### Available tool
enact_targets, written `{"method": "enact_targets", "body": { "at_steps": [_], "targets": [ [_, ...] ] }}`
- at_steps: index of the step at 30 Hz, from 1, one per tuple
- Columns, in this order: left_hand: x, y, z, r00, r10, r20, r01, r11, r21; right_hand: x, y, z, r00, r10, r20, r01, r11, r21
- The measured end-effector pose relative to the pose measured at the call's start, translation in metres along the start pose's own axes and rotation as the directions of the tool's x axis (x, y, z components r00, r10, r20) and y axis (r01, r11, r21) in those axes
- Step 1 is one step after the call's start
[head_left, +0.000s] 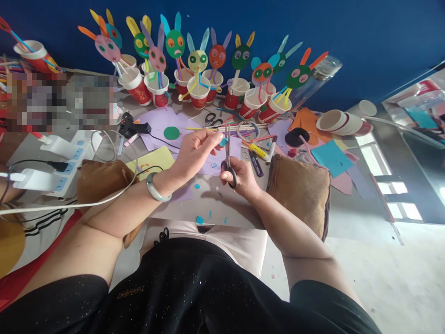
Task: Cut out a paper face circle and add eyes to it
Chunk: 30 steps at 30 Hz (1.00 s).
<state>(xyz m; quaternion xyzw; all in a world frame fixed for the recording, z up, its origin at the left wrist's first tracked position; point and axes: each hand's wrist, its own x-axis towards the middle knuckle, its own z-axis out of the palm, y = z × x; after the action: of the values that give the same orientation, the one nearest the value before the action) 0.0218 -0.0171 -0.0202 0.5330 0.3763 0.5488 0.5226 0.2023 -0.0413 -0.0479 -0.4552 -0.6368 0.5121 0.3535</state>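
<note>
Between the thumb and fingers of my left hand (198, 150) is a small piece of blue paper (223, 142). My right hand (241, 178) grips a pair of scissors (228, 160) by its black handles, blades pointing away from me and beside the blue paper. Whether the blades touch the paper is hard to make out. Below the hands, small blue paper scraps (199, 220) and a blue disc (197, 186) lie on the table (239, 211). Purple paper sheets (158, 121) are spread behind my hands, with a green paper circle (171, 133) on one.
Red-and-white paper cups (199, 95) holding paper rabbit faces stand along the blue wall. A black glue gun (134, 126) and a power strip (69, 167) are at left. A utility knife (256, 163), a yellow glue tube (257, 151), a brown cushion (301, 190) and stacked cups (342, 123) are at right.
</note>
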Motion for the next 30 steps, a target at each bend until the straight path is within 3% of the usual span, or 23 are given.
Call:
{"method": "enact_targets", "body": {
  "at_steps": [11, 30],
  "targets": [
    [0.003, -0.011, -0.001, 0.999, 0.026, -0.025, -0.025, 0.999, 0.032, 0.001, 0.001, 0.0, 1.0, 0.014, 0.008, -0.014, 1.0, -0.003],
    [0.002, -0.008, -0.001, 0.999, 0.033, -0.025, -0.031, 0.997, 0.072, 0.001, 0.001, 0.001, 1.0, 0.006, 0.022, -0.006, 1.0, -0.015]
  ]
}}
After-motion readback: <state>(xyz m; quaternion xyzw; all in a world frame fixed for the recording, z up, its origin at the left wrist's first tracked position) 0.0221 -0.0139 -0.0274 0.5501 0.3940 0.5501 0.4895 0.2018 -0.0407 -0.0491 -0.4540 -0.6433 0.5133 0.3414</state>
